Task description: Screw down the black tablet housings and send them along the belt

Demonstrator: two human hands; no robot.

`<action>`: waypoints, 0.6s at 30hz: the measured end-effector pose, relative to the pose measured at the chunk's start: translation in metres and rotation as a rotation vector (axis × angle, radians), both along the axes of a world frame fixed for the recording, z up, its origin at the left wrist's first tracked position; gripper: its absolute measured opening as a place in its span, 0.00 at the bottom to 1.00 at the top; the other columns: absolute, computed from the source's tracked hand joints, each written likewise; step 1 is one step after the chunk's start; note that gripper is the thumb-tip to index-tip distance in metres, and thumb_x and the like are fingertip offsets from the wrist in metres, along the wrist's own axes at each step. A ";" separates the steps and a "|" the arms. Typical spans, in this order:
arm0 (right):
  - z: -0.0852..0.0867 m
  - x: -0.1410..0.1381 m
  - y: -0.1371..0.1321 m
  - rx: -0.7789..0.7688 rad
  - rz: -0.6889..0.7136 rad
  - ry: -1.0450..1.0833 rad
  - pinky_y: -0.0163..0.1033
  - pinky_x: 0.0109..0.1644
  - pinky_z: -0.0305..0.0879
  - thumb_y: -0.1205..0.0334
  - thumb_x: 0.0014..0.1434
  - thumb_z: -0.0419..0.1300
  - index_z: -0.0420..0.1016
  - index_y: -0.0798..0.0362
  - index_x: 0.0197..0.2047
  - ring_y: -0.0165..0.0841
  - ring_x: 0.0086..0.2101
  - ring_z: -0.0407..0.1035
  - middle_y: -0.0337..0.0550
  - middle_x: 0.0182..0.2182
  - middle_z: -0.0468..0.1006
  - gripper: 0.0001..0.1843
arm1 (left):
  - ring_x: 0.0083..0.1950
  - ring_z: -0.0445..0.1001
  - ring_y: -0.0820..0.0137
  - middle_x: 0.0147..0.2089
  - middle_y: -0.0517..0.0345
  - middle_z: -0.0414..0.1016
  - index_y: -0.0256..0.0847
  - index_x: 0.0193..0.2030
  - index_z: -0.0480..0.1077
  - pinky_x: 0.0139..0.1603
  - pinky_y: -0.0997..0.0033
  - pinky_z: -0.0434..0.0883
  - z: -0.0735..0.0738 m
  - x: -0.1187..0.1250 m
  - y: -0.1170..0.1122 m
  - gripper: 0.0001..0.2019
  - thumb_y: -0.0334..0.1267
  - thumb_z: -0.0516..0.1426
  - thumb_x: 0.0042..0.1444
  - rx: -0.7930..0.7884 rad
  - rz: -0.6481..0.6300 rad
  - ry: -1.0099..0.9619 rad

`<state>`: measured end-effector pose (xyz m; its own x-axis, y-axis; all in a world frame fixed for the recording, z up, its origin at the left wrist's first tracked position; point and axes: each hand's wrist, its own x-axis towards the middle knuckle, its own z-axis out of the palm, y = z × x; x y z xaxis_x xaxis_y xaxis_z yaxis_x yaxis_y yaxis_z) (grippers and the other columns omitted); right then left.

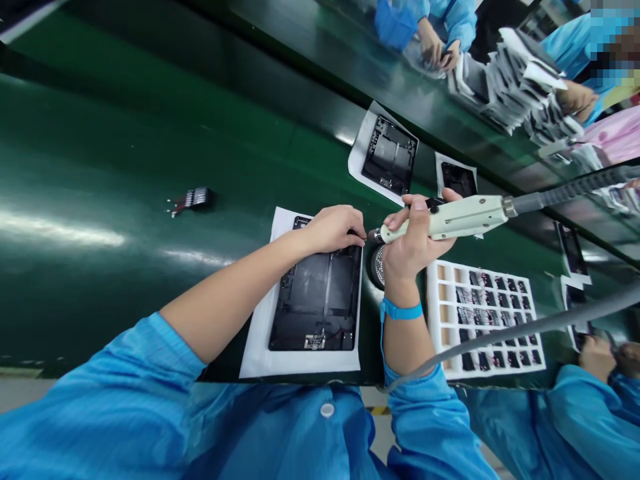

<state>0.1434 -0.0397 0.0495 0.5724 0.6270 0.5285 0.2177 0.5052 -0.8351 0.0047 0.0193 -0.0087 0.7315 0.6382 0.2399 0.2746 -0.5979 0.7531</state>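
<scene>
Right hand grips corded tool; left hand at tablet shell, pinch unclear; tool slip could gouge shell.

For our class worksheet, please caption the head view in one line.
Left grip over the corner of a black casing, right grip around a pale corded tool.

Casing: upper part hidden beneath left hand and forearm; anything at the fingertips too small to tell.
Tool: grip partly hidden by right hand; contact at tip cannot be told.
Cord: cut off, right edge.
Tin: partly hidden by right hand.
Tray: partly hidden by grey cable, also cut off; parts too small to identify.
Stack: blurred.
Dark object, upper left: cut off.
</scene>
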 end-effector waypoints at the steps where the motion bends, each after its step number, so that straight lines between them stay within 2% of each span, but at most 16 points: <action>1: 0.000 0.000 0.000 0.011 0.004 0.003 0.38 0.27 0.74 0.45 0.68 0.72 0.68 0.44 0.59 0.24 0.19 0.66 0.31 0.37 0.83 0.25 | 0.52 0.85 0.62 0.46 0.58 0.89 0.48 0.42 0.89 0.53 0.64 0.74 -0.001 0.000 0.001 0.03 0.35 0.73 0.64 -0.005 0.002 0.001; 6: -0.001 0.000 -0.001 0.002 0.029 -0.010 0.39 0.28 0.75 0.45 0.69 0.71 0.68 0.43 0.59 0.24 0.19 0.67 0.31 0.37 0.83 0.25 | 0.51 0.85 0.62 0.45 0.59 0.89 0.49 0.40 0.89 0.52 0.64 0.74 -0.001 0.001 0.001 0.04 0.34 0.74 0.62 -0.012 0.003 0.014; 12: -0.002 -0.004 0.000 0.026 0.044 0.013 0.38 0.27 0.74 0.51 0.68 0.71 0.69 0.45 0.58 0.24 0.18 0.67 0.31 0.36 0.84 0.22 | 0.53 0.84 0.61 0.45 0.59 0.89 0.48 0.39 0.89 0.52 0.64 0.73 0.001 0.001 0.001 0.03 0.34 0.74 0.62 0.005 0.007 0.044; 18: -0.004 -0.006 0.001 0.032 0.040 0.014 0.37 0.27 0.73 0.51 0.67 0.72 0.70 0.45 0.58 0.24 0.18 0.66 0.31 0.35 0.84 0.22 | 0.53 0.84 0.61 0.44 0.59 0.89 0.48 0.39 0.89 0.51 0.64 0.73 0.001 0.001 0.001 0.03 0.34 0.73 0.62 0.002 0.006 0.052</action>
<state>0.1374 -0.0388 0.0457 0.5549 0.6323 0.5406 0.1853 0.5396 -0.8213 0.0057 0.0203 -0.0072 0.7389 0.6426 0.2028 0.3174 -0.5974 0.7365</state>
